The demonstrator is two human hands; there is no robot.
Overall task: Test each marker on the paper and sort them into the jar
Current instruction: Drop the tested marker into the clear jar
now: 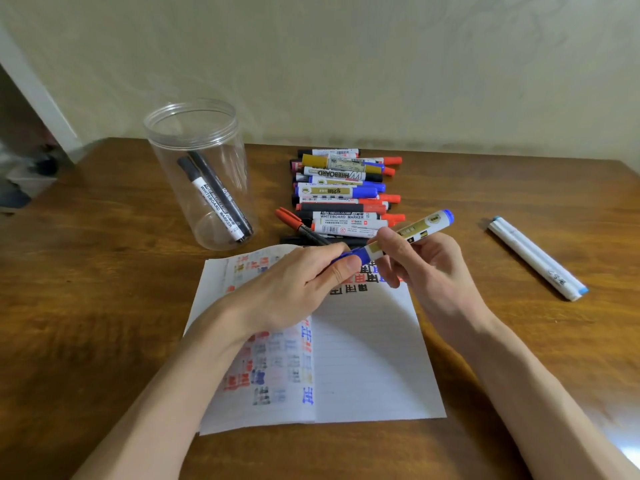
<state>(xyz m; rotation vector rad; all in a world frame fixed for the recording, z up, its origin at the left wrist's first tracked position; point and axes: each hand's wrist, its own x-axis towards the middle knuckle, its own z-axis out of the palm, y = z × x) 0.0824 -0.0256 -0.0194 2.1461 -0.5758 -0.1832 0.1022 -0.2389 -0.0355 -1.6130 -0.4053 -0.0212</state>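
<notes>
Status: early stage, most of the work outstanding

Jar (228, 150): upright at far left on the table (104, 306), holding two black markers (214, 199) leaning inside. Judged as the only ones sorted so far

Pile of markers (343, 192): a large mixed stack of blue, red, black and gold, far centre, just beyond the paper (367, 358). Judged untested

Paper: near centre, bearing rows of test marks in red, blue and black, mostly on its left half and along its far edge

Item in hand: blue marker (412, 233), held above the paper's far edge, tilted up to the right. The left hand (298, 289) pinches its blue cap end; the right hand (422, 265) grips the barrel. Both hands are close together on it. Whether the cap is coming off or going on cannot be told

Two pale pens (536, 259) lie well apart at right; purpose unclear
</notes>
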